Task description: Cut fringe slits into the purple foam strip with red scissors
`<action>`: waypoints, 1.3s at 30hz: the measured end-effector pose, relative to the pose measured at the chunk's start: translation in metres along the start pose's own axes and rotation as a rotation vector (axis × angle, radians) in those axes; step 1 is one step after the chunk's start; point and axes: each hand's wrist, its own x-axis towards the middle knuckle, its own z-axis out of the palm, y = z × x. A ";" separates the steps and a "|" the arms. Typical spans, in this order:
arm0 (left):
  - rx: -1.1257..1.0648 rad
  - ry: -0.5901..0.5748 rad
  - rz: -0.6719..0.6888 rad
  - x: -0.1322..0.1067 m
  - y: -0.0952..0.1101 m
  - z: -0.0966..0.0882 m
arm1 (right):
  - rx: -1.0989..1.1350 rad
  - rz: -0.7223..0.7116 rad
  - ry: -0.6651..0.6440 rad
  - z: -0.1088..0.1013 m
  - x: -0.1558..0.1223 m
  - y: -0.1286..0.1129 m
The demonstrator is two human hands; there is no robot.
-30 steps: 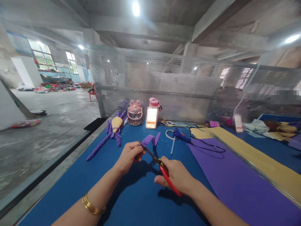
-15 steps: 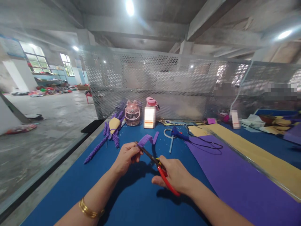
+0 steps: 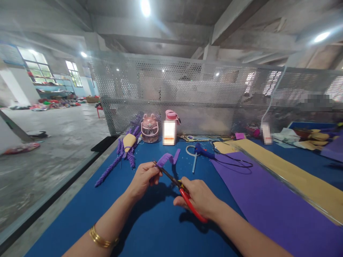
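Between the fingers of my left hand (image 3: 146, 178) is pinched one end of a purple strip (image 3: 167, 158), which curls up and away to the right. My right hand (image 3: 199, 196) grips a pair of scissors (image 3: 189, 201) with red handles. Their dark blades lie across the strip close to my left fingertips, and the blades look nearly together. Beyond the strip, on the blue table, a blue glue gun (image 3: 205, 151) rests with a clear glue stick (image 3: 194, 163) at its ring-shaped stand.
A purple sheet (image 3: 257, 192) and a yellow sheet (image 3: 286, 167) cover the right side. Purple braided stems (image 3: 108, 171) with a yellow piece (image 3: 129, 141) lie left. A pink bottle (image 3: 150, 128) and a lit screen (image 3: 169, 132) stand before the perforated metal panel (image 3: 198, 92).
Hands, scissors and strip hold almost the same position. The whole view has shifted very slightly.
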 end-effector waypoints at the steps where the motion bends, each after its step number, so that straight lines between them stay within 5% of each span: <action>1: 0.006 0.001 -0.002 0.000 0.000 0.000 | -0.001 -0.001 0.005 0.001 0.000 0.000; 39: -0.075 -0.019 0.020 0.002 -0.004 -0.001 | 0.015 0.015 0.053 0.006 0.001 0.001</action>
